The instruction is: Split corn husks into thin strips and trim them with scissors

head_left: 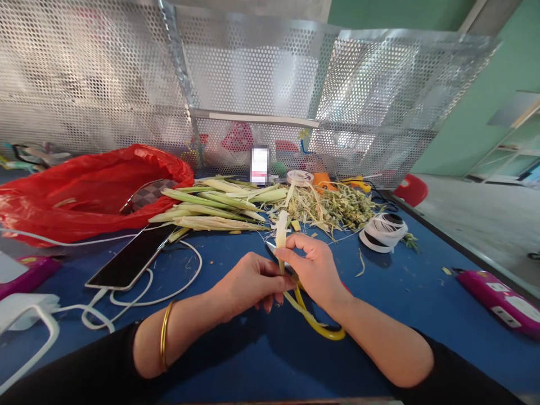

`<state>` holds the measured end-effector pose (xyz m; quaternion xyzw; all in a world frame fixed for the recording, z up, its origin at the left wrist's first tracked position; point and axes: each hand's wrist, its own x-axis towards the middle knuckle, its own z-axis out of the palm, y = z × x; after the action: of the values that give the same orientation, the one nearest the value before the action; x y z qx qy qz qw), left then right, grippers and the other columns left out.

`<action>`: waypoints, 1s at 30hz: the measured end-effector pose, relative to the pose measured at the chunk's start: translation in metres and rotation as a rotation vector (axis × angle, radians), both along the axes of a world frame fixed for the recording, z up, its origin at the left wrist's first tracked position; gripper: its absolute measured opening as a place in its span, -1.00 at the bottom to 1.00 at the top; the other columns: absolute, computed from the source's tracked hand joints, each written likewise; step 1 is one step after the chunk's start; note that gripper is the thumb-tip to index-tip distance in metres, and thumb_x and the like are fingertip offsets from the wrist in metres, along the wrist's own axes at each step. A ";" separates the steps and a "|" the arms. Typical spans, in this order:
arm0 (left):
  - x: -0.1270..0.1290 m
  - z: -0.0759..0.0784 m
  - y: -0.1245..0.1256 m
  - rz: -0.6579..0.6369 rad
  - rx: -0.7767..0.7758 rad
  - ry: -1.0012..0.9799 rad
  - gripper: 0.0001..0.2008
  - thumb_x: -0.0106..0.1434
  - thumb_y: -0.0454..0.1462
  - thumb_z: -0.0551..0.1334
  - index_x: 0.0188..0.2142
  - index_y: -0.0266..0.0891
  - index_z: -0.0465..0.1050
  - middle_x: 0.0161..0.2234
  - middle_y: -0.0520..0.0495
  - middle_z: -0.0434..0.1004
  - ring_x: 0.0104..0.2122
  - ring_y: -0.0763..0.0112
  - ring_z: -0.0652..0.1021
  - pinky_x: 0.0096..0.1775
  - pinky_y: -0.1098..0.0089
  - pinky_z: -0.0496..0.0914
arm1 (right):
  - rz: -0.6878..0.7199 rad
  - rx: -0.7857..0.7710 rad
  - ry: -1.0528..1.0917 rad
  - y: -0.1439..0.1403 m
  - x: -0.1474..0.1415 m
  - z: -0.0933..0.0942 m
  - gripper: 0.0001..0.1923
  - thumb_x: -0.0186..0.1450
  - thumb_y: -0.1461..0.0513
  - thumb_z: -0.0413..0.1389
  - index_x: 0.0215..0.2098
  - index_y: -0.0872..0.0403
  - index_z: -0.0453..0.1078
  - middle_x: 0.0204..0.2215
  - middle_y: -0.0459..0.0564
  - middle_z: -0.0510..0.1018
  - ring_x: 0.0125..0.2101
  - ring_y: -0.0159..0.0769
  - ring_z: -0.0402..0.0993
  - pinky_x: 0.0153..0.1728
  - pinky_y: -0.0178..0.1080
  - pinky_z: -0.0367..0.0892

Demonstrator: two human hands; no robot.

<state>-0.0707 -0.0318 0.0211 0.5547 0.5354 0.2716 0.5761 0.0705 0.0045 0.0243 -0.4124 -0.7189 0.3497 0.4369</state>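
Note:
My left hand (248, 281) pinches the lower end of a pale green stalk (281, 228) that stands upright over the blue table (253, 360). My right hand (314, 269) grips the same stalk and a small knife with a yellow looped handle (314, 323); the blade tip (270, 245) pokes out to the left by the stalk. A gold bangle (164, 343) sits on my left wrist. A pile of unpeeled stalks (211, 208) lies just beyond my hands.
A heap of peelings (333, 208) lies at the back right, a reel of white tape (383, 230) beside it. A red plastic bag (84, 191) fills the left. A phone (130, 259) with white cable lies left; pink devices (502, 301) at right. Perforated metal screen (253, 84) behind.

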 end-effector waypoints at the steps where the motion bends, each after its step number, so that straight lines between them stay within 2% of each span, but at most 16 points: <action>1: 0.000 0.001 0.000 -0.010 -0.003 0.002 -0.71 0.03 -0.10 0.28 -0.63 -0.28 0.42 -0.66 0.02 0.42 -0.72 0.56 0.36 -0.66 0.54 0.14 | -0.014 0.009 0.013 0.000 0.000 -0.001 -0.73 0.16 0.22 0.14 -0.65 0.06 0.23 -0.61 -0.17 0.32 -0.51 -0.39 0.23 -0.41 -0.32 0.15; 4: 0.002 0.002 -0.001 -0.030 -0.011 0.000 -0.71 0.04 -0.11 0.28 -0.64 -0.29 0.43 -0.66 0.03 0.42 -0.73 0.58 0.34 -0.66 0.54 0.14 | -0.032 0.018 0.005 0.001 -0.001 -0.004 -0.74 0.16 0.22 0.14 -0.63 0.06 0.22 -0.60 -0.17 0.33 -0.51 -0.39 0.24 -0.42 -0.33 0.15; 7: 0.003 0.000 0.000 0.009 -0.051 -0.039 -0.74 0.01 -0.14 0.30 -0.63 -0.29 0.45 -0.67 0.04 0.42 -0.73 0.59 0.33 -0.66 0.55 0.14 | 0.038 0.048 -0.120 0.008 0.003 -0.003 -0.74 0.23 0.19 0.09 -0.59 0.06 0.27 -0.57 -0.14 0.38 -0.50 -0.38 0.27 -0.41 -0.33 0.15; 11: -0.002 -0.001 0.005 0.141 -0.091 -0.194 -0.73 0.03 -0.10 0.30 -0.47 -0.31 0.54 -0.65 0.06 0.39 -0.70 0.62 0.32 -0.65 0.57 0.13 | 0.166 0.262 -0.417 0.023 0.016 0.000 -0.65 0.37 0.16 -0.08 -0.53 0.07 0.34 -0.55 -0.08 0.45 -0.47 -0.35 0.32 -0.36 -0.31 0.14; 15: -0.007 0.001 0.009 0.194 -0.121 -0.275 -0.65 0.07 -0.04 0.28 -0.43 -0.33 0.55 -0.63 0.01 0.42 -0.69 0.63 0.33 -0.66 0.58 0.11 | 0.138 0.427 -0.602 0.030 0.023 0.000 -0.74 0.37 0.18 -0.05 -0.41 0.06 0.39 -0.56 -0.06 0.47 -0.45 -0.30 0.35 -0.28 -0.26 0.14; 19: -0.008 0.001 0.009 0.156 -0.161 -0.256 -0.73 0.03 -0.12 0.32 -0.45 -0.34 0.56 -0.64 0.00 0.44 -0.69 0.62 0.34 -0.65 0.58 0.13 | 0.103 0.373 -0.548 0.028 0.022 -0.003 -0.87 0.33 0.23 0.01 -0.21 0.06 0.36 -0.55 -0.09 0.46 -0.43 -0.27 0.37 -0.38 -0.30 0.16; 23: -0.008 -0.002 0.008 0.121 -0.120 -0.285 -0.76 0.04 -0.16 0.32 -0.44 -0.35 0.57 -0.61 -0.02 0.48 -0.67 0.59 0.38 -0.60 0.55 0.21 | 0.009 0.333 -0.509 0.027 0.021 -0.003 -0.87 0.31 0.24 0.04 -0.17 0.05 0.33 -0.55 -0.11 0.44 -0.45 -0.27 0.37 -0.41 -0.30 0.19; 25: -0.008 -0.002 0.008 0.149 -0.119 -0.314 -0.75 0.04 -0.15 0.33 -0.43 -0.35 0.57 -0.60 -0.02 0.48 -0.66 0.58 0.39 -0.57 0.54 0.26 | -0.018 0.432 -0.498 0.027 0.022 -0.002 -0.89 0.31 0.26 0.05 -0.18 0.07 0.33 -0.52 -0.08 0.46 -0.42 -0.25 0.39 -0.32 -0.25 0.23; 28: -0.008 0.000 0.008 0.241 -0.139 -0.366 -0.71 0.03 -0.12 0.34 -0.42 -0.36 0.56 -0.56 -0.06 0.52 -0.60 0.53 0.45 -0.47 0.50 0.34 | -0.043 0.727 -0.474 0.021 0.023 0.001 -0.89 0.30 0.26 0.06 -0.20 0.06 0.37 -0.35 0.02 0.50 -0.25 -0.19 0.40 -0.13 -0.14 0.19; 30: -0.010 0.003 0.010 0.273 -0.136 -0.434 -0.71 0.02 -0.12 0.34 -0.43 -0.36 0.55 -0.51 -0.10 0.55 -0.52 0.46 0.50 -0.39 0.46 0.37 | -0.005 0.903 -0.480 0.014 0.022 0.004 -0.88 0.30 0.27 0.06 -0.21 0.06 0.41 -0.32 0.02 0.49 -0.25 -0.22 0.38 -0.11 -0.13 0.17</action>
<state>-0.0808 -0.0219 0.0238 0.3661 0.4860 0.4230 0.6715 0.0921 0.0182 0.0280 -0.2528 -0.8775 -0.1013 0.3948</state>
